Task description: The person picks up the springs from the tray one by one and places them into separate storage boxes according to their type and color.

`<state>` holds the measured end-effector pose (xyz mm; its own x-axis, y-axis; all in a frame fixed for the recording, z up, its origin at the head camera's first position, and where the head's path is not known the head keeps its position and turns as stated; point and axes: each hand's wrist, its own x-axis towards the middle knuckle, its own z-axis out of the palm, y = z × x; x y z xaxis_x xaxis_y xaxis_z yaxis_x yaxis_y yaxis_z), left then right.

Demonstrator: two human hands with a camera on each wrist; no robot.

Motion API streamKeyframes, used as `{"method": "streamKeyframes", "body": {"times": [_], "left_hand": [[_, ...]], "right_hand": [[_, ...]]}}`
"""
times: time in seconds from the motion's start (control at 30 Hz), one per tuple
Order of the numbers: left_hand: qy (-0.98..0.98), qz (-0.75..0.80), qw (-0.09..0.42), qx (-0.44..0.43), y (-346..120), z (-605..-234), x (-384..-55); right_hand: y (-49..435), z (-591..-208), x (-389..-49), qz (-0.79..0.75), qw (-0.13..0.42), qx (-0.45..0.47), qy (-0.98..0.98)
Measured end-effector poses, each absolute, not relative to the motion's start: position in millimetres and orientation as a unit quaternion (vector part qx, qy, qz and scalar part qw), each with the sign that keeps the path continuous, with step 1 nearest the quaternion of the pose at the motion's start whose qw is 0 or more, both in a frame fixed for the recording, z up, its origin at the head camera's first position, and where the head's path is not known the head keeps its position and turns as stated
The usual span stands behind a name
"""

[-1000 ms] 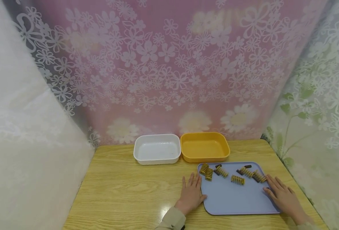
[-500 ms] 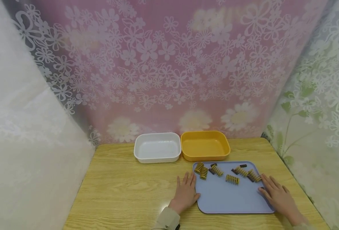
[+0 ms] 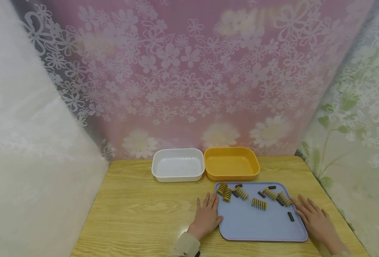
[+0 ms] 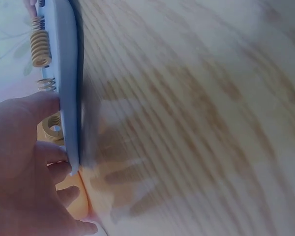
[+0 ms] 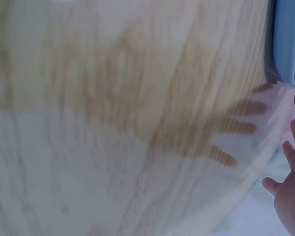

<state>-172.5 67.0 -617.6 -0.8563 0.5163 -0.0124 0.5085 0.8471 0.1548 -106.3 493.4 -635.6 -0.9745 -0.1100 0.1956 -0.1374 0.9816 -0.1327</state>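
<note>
A blue tray (image 3: 260,228) lies on the table with several yellow coil springs (image 3: 259,204) and several small dark bars (image 3: 290,216) spread over it, mostly along its far half. My left hand (image 3: 205,216) has its fingers spread along the tray's left edge, the thumb against the rim. In the left wrist view, those fingers overlap the tray's side, and a spring (image 4: 40,49) shows above them. At the opposite edge, my right hand (image 3: 316,219) lies with straight fingers right at the rim. Neither hand holds a spring or a bar.
Behind the tray, a white plastic tub (image 3: 178,165) and a yellow tub (image 3: 232,163) stand side by side at the table's back. Bare wood table (image 3: 138,214) extends left of the tray. Floral curtains (image 3: 189,89) hang behind and at both sides.
The tray has slid left with its springs and bars, both hands moving along with it. My right thumb has shifted outward, uncovering a dark bar near the tray's right edge.
</note>
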Motion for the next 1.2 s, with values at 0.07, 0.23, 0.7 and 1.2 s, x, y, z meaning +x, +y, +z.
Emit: {"method": "streamKeyframes", "body": {"times": [0.07, 0.23, 0.7, 1.2], "left_hand": [[0.961, 0.070, 0.024, 0.265, 68, -618, -173], [0.963, 0.067, 0.024, 0.258, 70, -618, -174], [0.964, 0.057, 0.019, 0.258, 68, -624, -173], [0.963, 0.061, 0.031, 0.261, 49, -618, -172]], "right_hand": [[495, -636, -106, 0.067, 0.082, 0.062, -0.992], [497, -635, -108, 0.072, 0.076, 0.061, -0.993], [489, -640, -106, 0.076, 0.135, 0.083, -0.984], [474, -645, -103, 0.109, 0.128, 0.084, -0.982]]}}
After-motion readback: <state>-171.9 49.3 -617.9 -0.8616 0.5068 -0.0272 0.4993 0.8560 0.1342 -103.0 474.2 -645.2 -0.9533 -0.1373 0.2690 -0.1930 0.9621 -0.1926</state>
